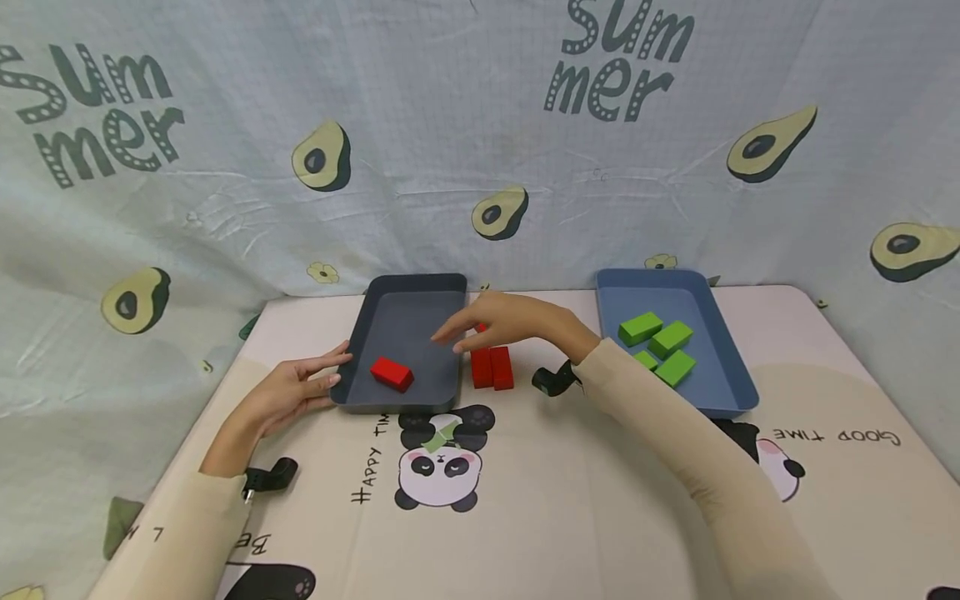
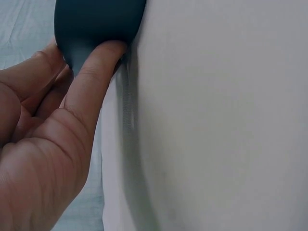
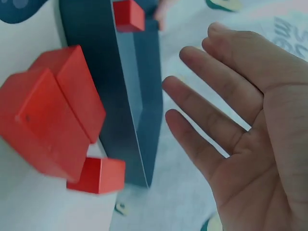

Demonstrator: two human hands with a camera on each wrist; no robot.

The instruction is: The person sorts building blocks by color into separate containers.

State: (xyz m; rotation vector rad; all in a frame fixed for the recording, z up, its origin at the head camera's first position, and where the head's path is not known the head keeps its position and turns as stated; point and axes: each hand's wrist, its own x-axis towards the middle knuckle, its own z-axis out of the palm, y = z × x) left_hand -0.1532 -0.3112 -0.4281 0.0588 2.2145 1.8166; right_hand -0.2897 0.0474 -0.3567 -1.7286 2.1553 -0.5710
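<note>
A dark grey tray (image 1: pixel 408 312) holds one red block (image 1: pixel 392 374) near its front. My left hand (image 1: pixel 288 392) holds the tray's left side by the front corner; the left wrist view shows thumb and fingers against the tray wall (image 2: pixel 98 24). Over the tray's right rim hovers my right hand (image 1: pixel 510 321), fingers spread and nothing held, as the right wrist view confirms. Below it, on the table just right of the tray, lie two red blocks (image 1: pixel 492 368) side by side, and a third red block (image 3: pixel 98 175) partly hidden by the hand in the head view.
To the right stands a blue tray (image 1: pixel 720 367) with several green blocks (image 1: pixel 670 340) in it. A printed cloth (image 1: pixel 420 225) hangs behind the table. The table cover (image 1: pixel 540 492) carries panda prints and lettering. Each wrist wears a small black camera mount (image 1: pixel 553 381).
</note>
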